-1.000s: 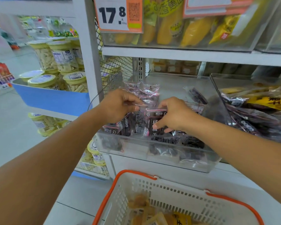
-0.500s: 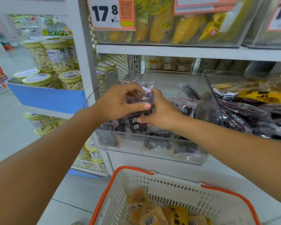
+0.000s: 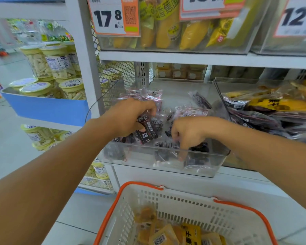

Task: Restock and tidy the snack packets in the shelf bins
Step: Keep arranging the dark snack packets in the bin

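Two hands in clear bin (image 3: 198, 167), left hand (image 3: 129, 117) gripping dark packets (image 3: 148, 129), right hand (image 3: 187, 133) fingers curled among packets, grasp unclear

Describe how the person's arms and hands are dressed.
Both forearms are bare as far as the frame shows: no sleeves, gloves, watch or bracelets. No rings show on the left hand or right hand.

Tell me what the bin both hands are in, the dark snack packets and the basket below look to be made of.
Bin: clear rigid plastic, likely acrylic; contents show through its glossy front wall.
Dark snack packets: thin glossy plastic film, crinkled, with clear edges; the left hand grips some.
Basket: matte white moulded plastic, slotted walls, orange rim.
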Motion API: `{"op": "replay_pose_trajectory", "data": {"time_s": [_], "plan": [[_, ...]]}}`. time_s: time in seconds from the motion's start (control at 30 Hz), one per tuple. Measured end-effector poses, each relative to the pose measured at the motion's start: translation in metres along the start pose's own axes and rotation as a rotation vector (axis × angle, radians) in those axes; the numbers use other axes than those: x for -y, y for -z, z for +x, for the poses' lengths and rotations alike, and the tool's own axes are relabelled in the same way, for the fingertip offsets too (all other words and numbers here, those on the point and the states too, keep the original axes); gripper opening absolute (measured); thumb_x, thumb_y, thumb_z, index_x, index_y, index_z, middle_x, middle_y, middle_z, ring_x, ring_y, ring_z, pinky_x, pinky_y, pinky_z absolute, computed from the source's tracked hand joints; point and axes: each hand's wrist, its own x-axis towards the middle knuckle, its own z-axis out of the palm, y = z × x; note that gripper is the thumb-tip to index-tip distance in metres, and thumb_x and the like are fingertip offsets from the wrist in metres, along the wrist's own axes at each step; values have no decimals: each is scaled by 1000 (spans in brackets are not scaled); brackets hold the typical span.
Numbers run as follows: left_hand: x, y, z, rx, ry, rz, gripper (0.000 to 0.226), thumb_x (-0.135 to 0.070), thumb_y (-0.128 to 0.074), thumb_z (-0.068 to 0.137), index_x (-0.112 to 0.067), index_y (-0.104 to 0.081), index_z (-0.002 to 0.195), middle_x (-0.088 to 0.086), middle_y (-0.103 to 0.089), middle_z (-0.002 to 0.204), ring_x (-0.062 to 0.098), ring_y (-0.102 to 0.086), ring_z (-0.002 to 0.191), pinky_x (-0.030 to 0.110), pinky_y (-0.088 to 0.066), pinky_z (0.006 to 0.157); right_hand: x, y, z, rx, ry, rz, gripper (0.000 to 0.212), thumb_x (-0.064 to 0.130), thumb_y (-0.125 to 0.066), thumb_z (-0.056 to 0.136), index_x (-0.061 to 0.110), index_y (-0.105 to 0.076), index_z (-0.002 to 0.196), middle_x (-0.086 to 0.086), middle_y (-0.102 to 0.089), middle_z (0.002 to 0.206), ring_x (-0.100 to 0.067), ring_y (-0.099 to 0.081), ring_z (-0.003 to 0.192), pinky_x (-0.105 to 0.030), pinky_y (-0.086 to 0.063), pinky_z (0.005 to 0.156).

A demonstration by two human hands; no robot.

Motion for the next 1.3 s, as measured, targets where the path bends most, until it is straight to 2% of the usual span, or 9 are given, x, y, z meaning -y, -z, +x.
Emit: {"op": "replay_pose_trajectory", "data": {"time_s": [0.1,0.27,0.4,0.6,0.77,0.9,1.03,1.2,1.3], "plan": [[0,-5,-2,-62,62,-30,75,-25,-86,74,-32,-37,129,-4,-65,107,23,-61,92,42,-53,79,-16,16,-12,-174,39,71,47,28,-91,67,15,-66,105,-5,-65,96,-16,-57,72,-29,-46,60],[8,0,-5,-57,172,-87,27,-20,-89,69,-26,-65,77,-9,-68,83,13,-64,79,38,-55,77,-30,20,-22,-384,116,352,50,17,-93,67,28,-63,105,7,-61,76,-13,-60,58,-28,-47,56],[4,-1,-5,-70,203,-179,45,-6,-90,64,-23,-59,92,-5,-67,92,17,-63,86,36,-54,76,-11,10,-17,-429,201,428,61,11,-93,66,28,-59,114,9,-66,87,-9,-65,74,-29,-54,63],[3,-8,-2,-140,164,-436,42,6,-81,72,-16,-60,101,-5,-75,91,1,-66,87,2,-43,65,19,-13,10,-726,29,454,79,28,-99,53,17,-46,111,-1,-54,105,-22,-57,90,-36,-47,69],[11,-9,-4,-124,132,-589,41,14,-69,81,-23,-68,97,-5,-76,90,4,-70,94,24,-56,81,18,-17,20,-448,-229,951,123,25,-100,54,15,-19,147,-10,-36,147,-32,-47,128,-40,-52,93],[4,-5,-4,-60,92,-646,37,11,-65,87,-20,-67,108,-2,-78,90,1,-70,96,16,-53,83,22,-22,18,-263,-110,1074,99,19,-98,58,15,-44,141,-2,-53,138,-21,-61,112,-37,-61,82],[-14,-4,-4,-101,23,-581,31,-6,-72,87,-18,-65,115,-6,-76,96,-2,-69,90,8,-50,75,29,-23,19,-225,-59,973,75,25,-93,68,26,-40,121,9,-55,107,-10,-59,92,-35,-59,87],[-2,1,-8,23,45,-114,121,-45,-96,48,-21,-35,150,-3,-37,146,13,-39,130,25,-35,105,24,-21,26,-202,34,1086,54,13,-91,71,34,-48,97,20,-52,95,-5,-57,90,-36,-61,83],[-1,0,-5,89,137,23,114,-43,-97,47,-17,-43,144,4,-45,138,24,-39,127,35,-39,104,25,-21,27,-274,53,1101,53,12,-92,69,34,-52,96,17,-55,98,-13,-60,100,-39,-61,86]]}}
